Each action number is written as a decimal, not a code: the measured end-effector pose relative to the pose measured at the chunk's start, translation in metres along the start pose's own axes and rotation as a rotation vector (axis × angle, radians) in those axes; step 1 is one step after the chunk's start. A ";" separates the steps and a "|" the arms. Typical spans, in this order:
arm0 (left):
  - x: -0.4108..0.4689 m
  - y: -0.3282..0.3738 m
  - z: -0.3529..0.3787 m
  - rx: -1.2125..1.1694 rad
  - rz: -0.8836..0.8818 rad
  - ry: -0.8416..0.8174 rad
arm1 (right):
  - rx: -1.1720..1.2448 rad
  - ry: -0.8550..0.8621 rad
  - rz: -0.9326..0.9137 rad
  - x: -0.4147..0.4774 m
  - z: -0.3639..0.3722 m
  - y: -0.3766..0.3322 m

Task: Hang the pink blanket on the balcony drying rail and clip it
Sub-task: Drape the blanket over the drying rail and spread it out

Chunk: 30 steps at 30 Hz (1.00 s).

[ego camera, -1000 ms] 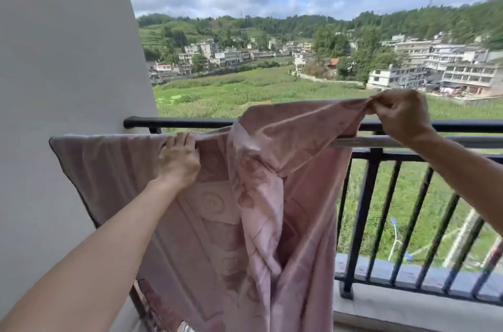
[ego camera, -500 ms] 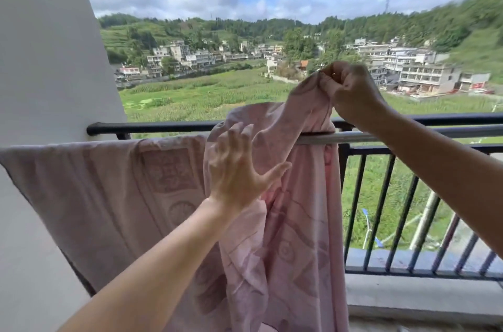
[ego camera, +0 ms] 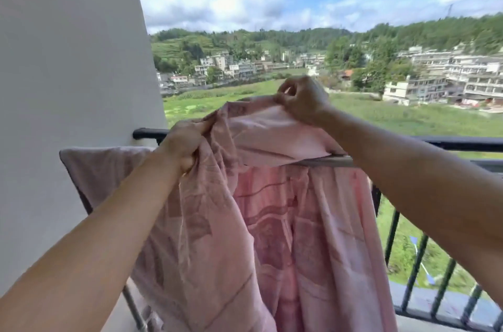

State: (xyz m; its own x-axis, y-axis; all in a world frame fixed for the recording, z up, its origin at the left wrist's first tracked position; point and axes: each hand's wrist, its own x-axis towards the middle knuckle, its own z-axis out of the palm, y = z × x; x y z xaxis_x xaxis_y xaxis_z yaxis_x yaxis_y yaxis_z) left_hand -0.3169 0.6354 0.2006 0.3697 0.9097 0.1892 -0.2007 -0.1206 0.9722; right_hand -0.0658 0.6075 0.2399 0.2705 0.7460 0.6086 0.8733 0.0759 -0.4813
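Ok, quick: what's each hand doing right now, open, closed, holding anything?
Left hand: closed, gripping a bunched fold of the pink blanket.
Right hand: closed, pinching the blanket's upper edge above the drying rail.

Single head-worn wide-angle view, facing outward and slightly down, close to the balcony drying rail (ego camera: pixel 334 161).

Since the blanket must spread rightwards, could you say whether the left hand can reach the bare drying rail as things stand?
Probably not freely: the left hand grips a bunched fold of the pink blanket, and the right forearm crosses in front of the bare drying rail.
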 end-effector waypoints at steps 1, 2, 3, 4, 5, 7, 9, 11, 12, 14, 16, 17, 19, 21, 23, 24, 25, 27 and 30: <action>0.008 -0.009 -0.007 0.010 -0.021 0.117 | -0.077 -0.083 0.026 -0.007 0.015 0.009; 0.015 -0.016 -0.014 0.003 -0.053 0.203 | -0.105 -0.107 0.020 -0.016 0.026 0.016; 0.020 -0.021 -0.019 -0.007 -0.089 0.250 | -0.103 -0.064 -0.017 -0.028 0.032 0.019; 0.024 -0.025 -0.021 -0.036 -0.119 0.264 | -0.081 0.025 -0.084 -0.043 0.035 0.021; 0.027 -0.028 -0.020 -0.053 -0.137 0.257 | -0.071 0.098 -0.164 -0.056 0.037 0.024; 0.030 -0.030 -0.014 -0.065 -0.159 0.241 | -0.124 0.061 -0.296 -0.083 0.040 0.033; 0.029 -0.033 -0.008 -0.064 -0.155 0.204 | -0.240 -0.089 -0.304 -0.098 0.050 0.044; 0.032 -0.037 -0.010 -0.048 -0.149 0.177 | -0.251 -0.103 -0.265 -0.098 0.059 0.055; 0.033 -0.039 -0.013 -0.029 -0.137 0.168 | -0.223 -0.085 -0.262 -0.096 0.062 0.057; 0.032 -0.041 -0.020 -0.008 -0.102 0.170 | -0.119 -0.024 -0.244 -0.091 0.064 0.055; 0.033 -0.043 -0.025 0.027 -0.051 0.165 | -0.051 -0.012 -0.215 -0.086 0.063 0.052; 0.032 -0.045 -0.025 0.055 -0.015 0.172 | -0.044 -0.020 -0.199 -0.083 0.064 0.051; 0.034 -0.048 -0.030 0.182 0.055 0.202 | -0.004 -0.014 -0.128 -0.079 0.067 0.049; 0.041 -0.055 -0.042 0.355 0.067 0.210 | 0.119 0.037 -0.034 -0.076 0.066 0.048; 0.049 -0.071 -0.057 0.790 0.055 0.135 | 0.248 0.135 0.051 -0.072 0.055 0.046; 0.051 -0.081 -0.062 1.040 0.067 0.116 | 0.310 0.193 0.086 -0.070 0.045 0.044; 0.051 -0.089 -0.065 1.193 0.122 0.131 | 0.354 0.253 0.106 -0.068 0.033 0.041; 0.047 -0.101 -0.066 1.267 0.259 0.164 | 0.346 0.323 0.099 -0.065 0.011 0.033; 0.053 -0.111 -0.074 1.231 0.356 0.172 | 0.147 0.361 0.007 -0.070 -0.010 0.018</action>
State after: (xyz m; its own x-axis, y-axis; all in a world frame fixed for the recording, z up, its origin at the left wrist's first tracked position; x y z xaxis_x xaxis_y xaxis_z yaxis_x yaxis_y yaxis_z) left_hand -0.3421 0.7259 0.0926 0.3298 0.7802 0.5316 0.7330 -0.5665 0.3766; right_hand -0.0645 0.5501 0.1951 0.4246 0.4678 0.7752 0.8104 0.1854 -0.5558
